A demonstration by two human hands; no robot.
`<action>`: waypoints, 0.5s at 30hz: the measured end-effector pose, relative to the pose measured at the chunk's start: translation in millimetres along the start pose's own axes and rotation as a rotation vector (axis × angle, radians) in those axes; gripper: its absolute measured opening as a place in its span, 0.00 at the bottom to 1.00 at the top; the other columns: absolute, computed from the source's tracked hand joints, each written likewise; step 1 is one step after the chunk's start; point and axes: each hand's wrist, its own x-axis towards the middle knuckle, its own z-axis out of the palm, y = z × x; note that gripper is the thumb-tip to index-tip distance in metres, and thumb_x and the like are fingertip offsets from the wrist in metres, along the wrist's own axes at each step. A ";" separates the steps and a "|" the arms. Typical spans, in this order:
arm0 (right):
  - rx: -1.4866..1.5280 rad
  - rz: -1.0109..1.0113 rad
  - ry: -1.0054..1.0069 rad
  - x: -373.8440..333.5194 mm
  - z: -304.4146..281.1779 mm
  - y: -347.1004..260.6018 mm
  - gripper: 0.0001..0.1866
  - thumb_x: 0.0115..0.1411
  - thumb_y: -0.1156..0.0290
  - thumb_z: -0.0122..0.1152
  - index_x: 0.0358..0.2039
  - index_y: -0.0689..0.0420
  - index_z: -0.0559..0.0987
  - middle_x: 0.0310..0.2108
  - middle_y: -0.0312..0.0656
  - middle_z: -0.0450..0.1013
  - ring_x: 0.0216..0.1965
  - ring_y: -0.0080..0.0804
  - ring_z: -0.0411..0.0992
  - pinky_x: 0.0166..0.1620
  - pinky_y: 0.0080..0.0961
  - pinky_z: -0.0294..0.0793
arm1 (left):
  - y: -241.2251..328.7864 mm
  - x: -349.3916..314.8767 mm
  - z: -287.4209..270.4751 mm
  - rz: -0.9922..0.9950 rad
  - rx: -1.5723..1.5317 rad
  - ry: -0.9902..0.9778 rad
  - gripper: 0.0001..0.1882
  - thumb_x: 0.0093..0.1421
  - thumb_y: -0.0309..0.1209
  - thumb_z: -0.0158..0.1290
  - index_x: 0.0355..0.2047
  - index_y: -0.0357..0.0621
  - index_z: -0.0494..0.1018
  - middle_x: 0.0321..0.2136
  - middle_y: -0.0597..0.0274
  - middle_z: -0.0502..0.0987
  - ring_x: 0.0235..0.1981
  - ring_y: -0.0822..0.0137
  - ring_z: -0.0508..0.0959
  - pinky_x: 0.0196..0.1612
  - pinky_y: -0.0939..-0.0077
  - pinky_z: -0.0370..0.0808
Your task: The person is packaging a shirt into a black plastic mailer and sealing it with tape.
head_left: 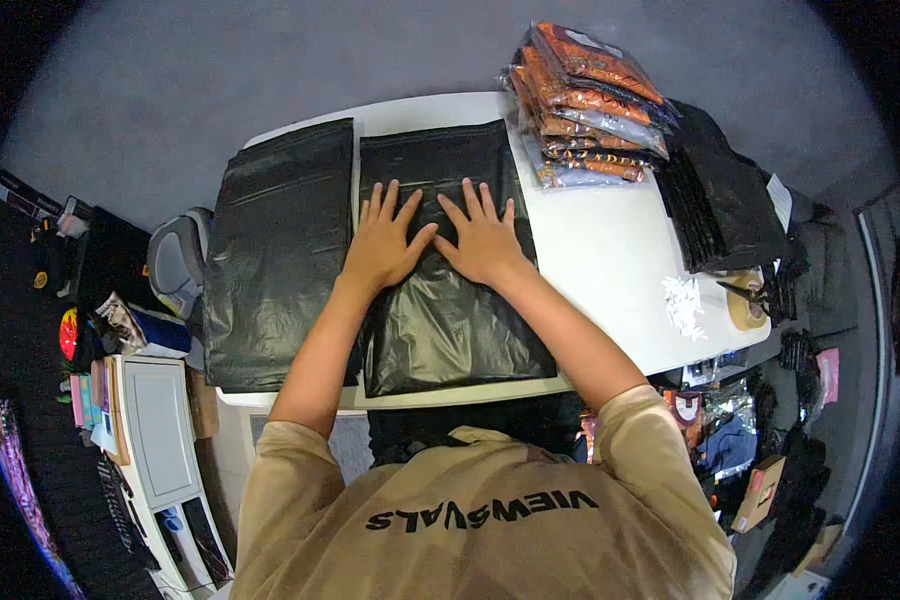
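Both my hands lie flat, fingers spread, on a shiny black plastic mailing bag (460,340) in the middle of the white table. My left hand (385,235) presses its upper left part, and my right hand (480,230) presses beside it, the thumbs almost meeting. Neither hand grips anything. To the left, a second black plastic bag (280,260), or a stack of them, lies flat along the table's left side. Whether anything is inside the bag under my hands cannot be made out.
At the table's (610,270) far right stands a pile of clear-wrapped orange and dark garments (595,110). Near it are stacked black bags (720,200), small white slips (684,305), scissors (755,295) and a tape roll (740,312). A white cabinet (160,430) stands at left.
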 end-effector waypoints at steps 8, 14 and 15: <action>0.028 0.084 0.044 39.8 5.0 24.2 0.43 0.72 0.34 0.44 0.80 0.43 0.57 0.82 0.54 0.41 0.82 0.54 0.36 0.76 0.70 0.35 | -27.6 39.4 11.0 -0.009 0.036 0.002 0.37 0.76 0.58 0.41 0.77 0.56 0.58 0.78 0.41 0.51 0.79 0.35 0.48 0.79 0.46 0.46; -0.024 -0.032 0.079 61.9 13.4 24.7 0.39 0.74 0.35 0.42 0.80 0.37 0.56 0.82 0.52 0.43 0.82 0.54 0.38 0.78 0.65 0.36 | -30.6 69.7 21.3 0.046 0.074 0.015 0.38 0.75 0.60 0.41 0.78 0.57 0.57 0.78 0.42 0.51 0.78 0.35 0.49 0.78 0.40 0.45; -0.017 -0.020 0.120 69.8 16.8 28.1 0.39 0.74 0.35 0.42 0.80 0.36 0.56 0.82 0.52 0.43 0.82 0.55 0.39 0.78 0.64 0.36 | -36.4 73.9 23.9 0.049 0.087 0.041 0.38 0.75 0.60 0.41 0.78 0.58 0.57 0.78 0.42 0.51 0.78 0.35 0.49 0.78 0.38 0.45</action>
